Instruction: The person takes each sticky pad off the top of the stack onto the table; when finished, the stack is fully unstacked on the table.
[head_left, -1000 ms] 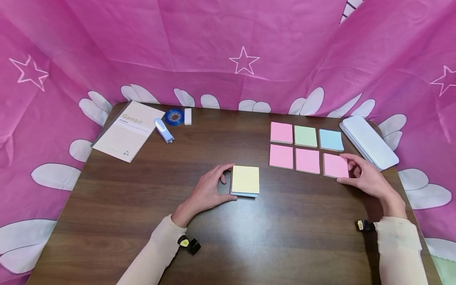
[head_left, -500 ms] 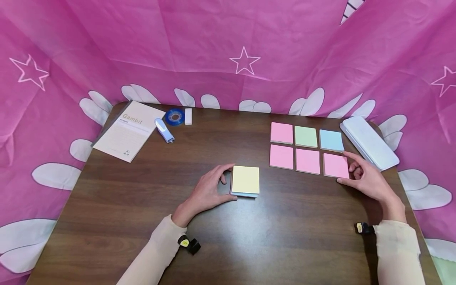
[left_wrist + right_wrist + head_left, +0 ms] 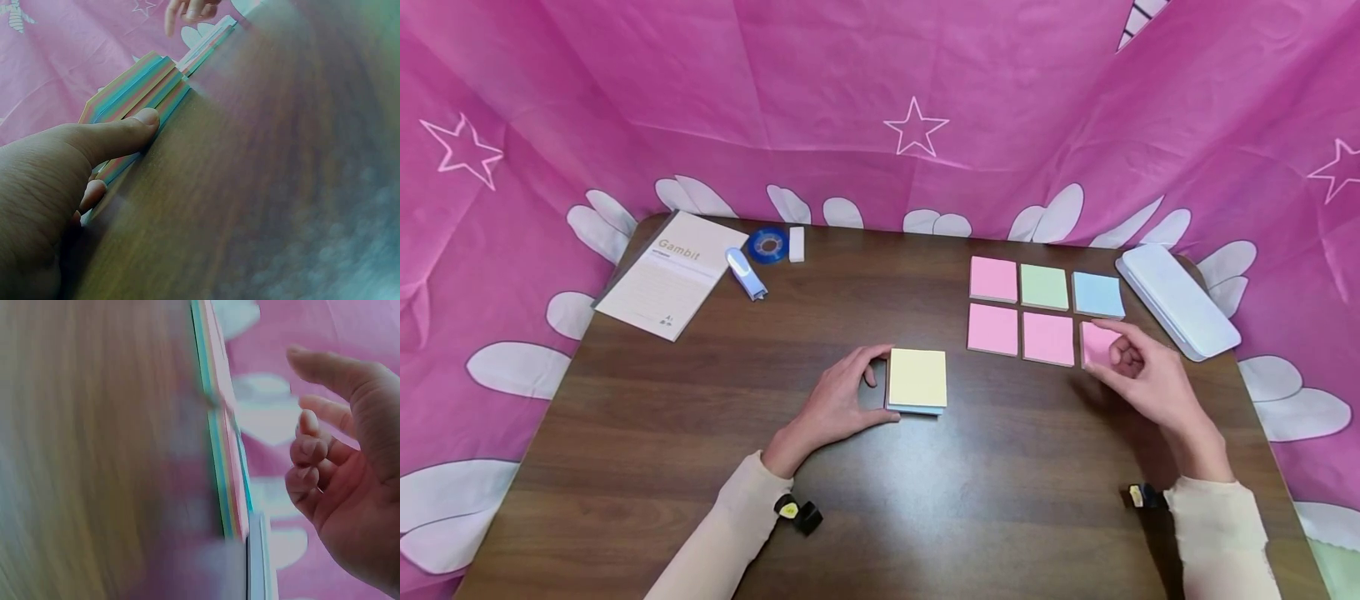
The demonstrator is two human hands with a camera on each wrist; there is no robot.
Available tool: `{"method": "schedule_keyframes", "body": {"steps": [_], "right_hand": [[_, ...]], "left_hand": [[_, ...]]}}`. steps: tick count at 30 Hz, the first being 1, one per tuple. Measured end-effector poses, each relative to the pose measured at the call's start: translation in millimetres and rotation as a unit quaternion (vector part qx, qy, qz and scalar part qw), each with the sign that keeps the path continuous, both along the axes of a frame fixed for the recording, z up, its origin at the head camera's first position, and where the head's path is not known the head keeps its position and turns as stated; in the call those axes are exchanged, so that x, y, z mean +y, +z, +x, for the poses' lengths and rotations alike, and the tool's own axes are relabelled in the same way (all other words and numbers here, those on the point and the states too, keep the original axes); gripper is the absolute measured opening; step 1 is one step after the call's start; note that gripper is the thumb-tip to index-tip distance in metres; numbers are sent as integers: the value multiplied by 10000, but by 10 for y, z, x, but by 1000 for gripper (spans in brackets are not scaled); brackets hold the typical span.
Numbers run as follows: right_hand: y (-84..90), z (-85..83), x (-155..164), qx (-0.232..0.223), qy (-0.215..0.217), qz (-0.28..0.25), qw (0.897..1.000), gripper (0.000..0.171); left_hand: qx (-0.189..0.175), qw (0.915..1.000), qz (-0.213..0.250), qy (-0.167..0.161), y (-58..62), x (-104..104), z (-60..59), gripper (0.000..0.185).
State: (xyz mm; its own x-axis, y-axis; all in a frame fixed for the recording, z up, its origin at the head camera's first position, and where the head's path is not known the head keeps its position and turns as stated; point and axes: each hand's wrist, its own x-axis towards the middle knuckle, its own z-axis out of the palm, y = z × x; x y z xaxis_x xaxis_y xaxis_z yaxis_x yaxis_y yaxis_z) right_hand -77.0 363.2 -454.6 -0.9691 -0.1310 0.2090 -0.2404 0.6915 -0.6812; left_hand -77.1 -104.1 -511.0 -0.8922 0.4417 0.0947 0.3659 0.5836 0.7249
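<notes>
On the dark wooden table (image 3: 700, 433), my left hand (image 3: 874, 382) grips the left side of a yellow-topped stack of sticky notes (image 3: 917, 377). In the left wrist view the thumb (image 3: 134, 128) presses against the stack's (image 3: 134, 84) multicoloured edge. At the right, six pads lie in two rows: pink (image 3: 992, 279), green (image 3: 1043, 287) and blue (image 3: 1097, 294) behind, three pink in front. My right hand (image 3: 1108, 350) hovers with loosely curled fingers over the front right pink pad (image 3: 1092, 342), hiding part of it. It holds nothing.
A "Gambit" booklet (image 3: 670, 275), a small white stapler (image 3: 745, 273), a blue tape roll (image 3: 767, 246) and a white block (image 3: 795, 244) lie at the back left. A white case (image 3: 1176, 298) sits at the right edge. Pink star-printed cloth (image 3: 880, 100) surrounds the table.
My right hand has let go of the front right pink pad's edge, lifted, and shifted left over it. The left hand and its stack have not moved.
</notes>
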Motion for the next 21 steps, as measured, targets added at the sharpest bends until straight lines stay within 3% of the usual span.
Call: {"method": "schedule_keyframes", "body": {"steps": [9,16,21], "right_hand": [[-19,19,-645,194,917,-177,9954,55],[-39,36,-1158,328,1468,-146,9885,61],[-68,49,-1500,132,1700,-71,9853,70]], "left_hand": [[49,10000,28,-26,-7,9,-3,101],[64,10000,50,-47,-15,3,-10,101],[72,10000,17,-45,-21,-8,-6,101]]}}
